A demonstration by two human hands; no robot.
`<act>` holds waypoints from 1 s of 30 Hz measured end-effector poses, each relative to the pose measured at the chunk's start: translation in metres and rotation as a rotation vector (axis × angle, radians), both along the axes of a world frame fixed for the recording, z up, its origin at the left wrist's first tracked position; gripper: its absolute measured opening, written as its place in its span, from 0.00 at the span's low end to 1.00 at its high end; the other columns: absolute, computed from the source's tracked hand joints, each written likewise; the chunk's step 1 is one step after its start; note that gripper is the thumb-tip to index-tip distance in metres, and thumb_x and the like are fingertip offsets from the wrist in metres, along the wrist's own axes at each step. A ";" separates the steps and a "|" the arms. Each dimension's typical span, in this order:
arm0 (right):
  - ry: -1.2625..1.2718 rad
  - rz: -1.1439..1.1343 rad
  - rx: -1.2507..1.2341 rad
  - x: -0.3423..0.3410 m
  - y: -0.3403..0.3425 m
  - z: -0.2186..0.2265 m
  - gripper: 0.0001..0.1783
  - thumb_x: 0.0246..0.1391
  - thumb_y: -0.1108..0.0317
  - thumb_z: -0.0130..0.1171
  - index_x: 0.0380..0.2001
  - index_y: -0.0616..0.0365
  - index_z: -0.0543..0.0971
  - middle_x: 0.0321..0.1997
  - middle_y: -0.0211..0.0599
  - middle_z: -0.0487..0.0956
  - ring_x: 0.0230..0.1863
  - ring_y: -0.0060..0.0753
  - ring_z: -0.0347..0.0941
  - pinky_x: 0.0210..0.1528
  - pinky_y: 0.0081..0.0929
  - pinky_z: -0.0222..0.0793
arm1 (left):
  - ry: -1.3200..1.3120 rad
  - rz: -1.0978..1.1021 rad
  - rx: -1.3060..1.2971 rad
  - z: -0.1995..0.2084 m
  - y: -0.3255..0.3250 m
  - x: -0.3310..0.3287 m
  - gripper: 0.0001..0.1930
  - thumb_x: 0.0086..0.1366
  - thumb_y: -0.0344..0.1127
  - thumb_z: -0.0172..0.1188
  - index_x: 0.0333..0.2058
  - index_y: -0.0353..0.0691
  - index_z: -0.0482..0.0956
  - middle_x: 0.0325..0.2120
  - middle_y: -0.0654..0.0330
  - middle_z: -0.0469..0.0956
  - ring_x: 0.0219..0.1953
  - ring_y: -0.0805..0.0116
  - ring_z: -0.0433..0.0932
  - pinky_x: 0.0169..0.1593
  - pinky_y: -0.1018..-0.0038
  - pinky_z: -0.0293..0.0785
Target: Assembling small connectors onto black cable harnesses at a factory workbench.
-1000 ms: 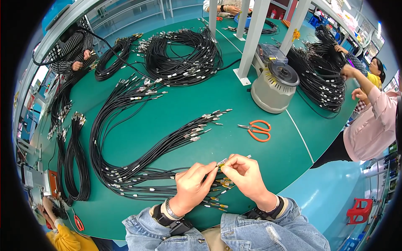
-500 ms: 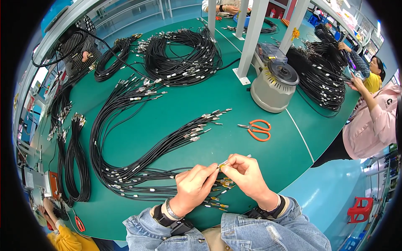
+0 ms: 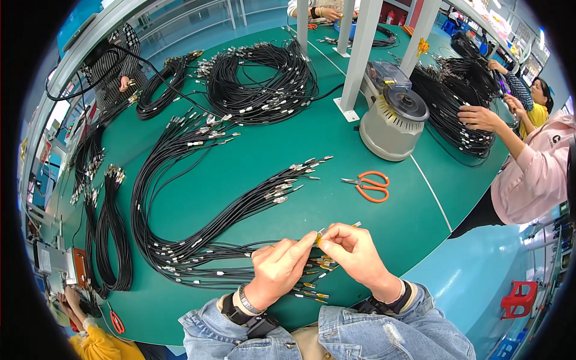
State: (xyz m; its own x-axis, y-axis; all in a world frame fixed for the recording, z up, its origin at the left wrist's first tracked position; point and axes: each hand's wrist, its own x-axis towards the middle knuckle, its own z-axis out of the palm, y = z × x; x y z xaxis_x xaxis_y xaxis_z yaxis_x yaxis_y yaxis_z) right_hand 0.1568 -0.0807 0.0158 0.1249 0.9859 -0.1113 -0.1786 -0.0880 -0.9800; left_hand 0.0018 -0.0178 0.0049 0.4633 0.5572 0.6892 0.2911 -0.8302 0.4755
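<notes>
My left hand (image 3: 281, 267) and my right hand (image 3: 354, 252) meet fingertip to fingertip near the table's front edge, pinching the metal-tipped end of a thin black cable (image 3: 320, 236) with a small yellow piece on it. Under my hands lies a fan of black cable ends (image 3: 312, 282) with yellow and silver tips. A long bundle of black cables (image 3: 228, 213) curves away to the left across the green table (image 3: 336, 138), its silver connectors spread near the middle.
Orange-handled scissors (image 3: 369, 185) lie right of my hands. A grey round machine (image 3: 393, 120) stands behind them by white posts (image 3: 360, 57). More cable coils (image 3: 258, 84) fill the back and left. A person in pink (image 3: 537, 171) handles cables at right.
My hands stay pinched on the cable end with only small finger shifts. The person in pink has reached a hand onto the cable pile at the right.
</notes>
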 end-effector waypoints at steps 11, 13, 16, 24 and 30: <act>-0.028 -0.006 0.049 -0.001 -0.005 0.004 0.04 0.53 0.74 0.56 0.29 0.65 0.75 0.27 0.27 0.74 0.29 0.14 0.67 0.31 0.15 0.64 | 0.015 0.016 -0.008 -0.002 0.001 -0.001 0.16 0.46 0.19 0.66 0.36 0.40 0.80 0.13 0.64 0.70 0.12 0.74 0.67 0.16 0.79 0.62; -0.035 -0.020 0.068 -0.002 -0.004 0.002 0.04 0.53 0.73 0.57 0.29 0.64 0.76 0.26 0.26 0.74 0.27 0.13 0.66 0.28 0.15 0.62 | -0.019 0.026 -0.030 -0.002 -0.001 0.003 0.15 0.46 0.20 0.66 0.35 0.39 0.79 0.13 0.64 0.70 0.11 0.74 0.67 0.16 0.79 0.62; -0.053 -0.024 0.043 -0.001 -0.001 0.000 0.05 0.53 0.72 0.57 0.28 0.64 0.76 0.24 0.25 0.74 0.26 0.12 0.65 0.27 0.15 0.61 | -0.086 0.044 -0.073 -0.002 -0.002 0.005 0.13 0.47 0.20 0.66 0.33 0.39 0.79 0.13 0.65 0.70 0.11 0.74 0.67 0.16 0.79 0.61; -0.070 -0.035 0.021 0.000 0.002 -0.003 0.06 0.53 0.71 0.57 0.26 0.64 0.75 0.22 0.24 0.73 0.25 0.10 0.65 0.25 0.14 0.60 | -0.037 0.025 -0.071 -0.001 -0.002 0.004 0.12 0.47 0.22 0.67 0.32 0.40 0.78 0.12 0.65 0.71 0.11 0.75 0.67 0.15 0.79 0.61; -0.078 -0.035 0.014 0.001 0.003 -0.002 0.07 0.53 0.71 0.57 0.26 0.64 0.75 0.21 0.23 0.73 0.24 0.10 0.65 0.25 0.14 0.60 | -0.011 0.024 -0.044 -0.003 -0.001 0.002 0.12 0.47 0.22 0.67 0.32 0.40 0.78 0.13 0.64 0.72 0.11 0.74 0.68 0.15 0.79 0.61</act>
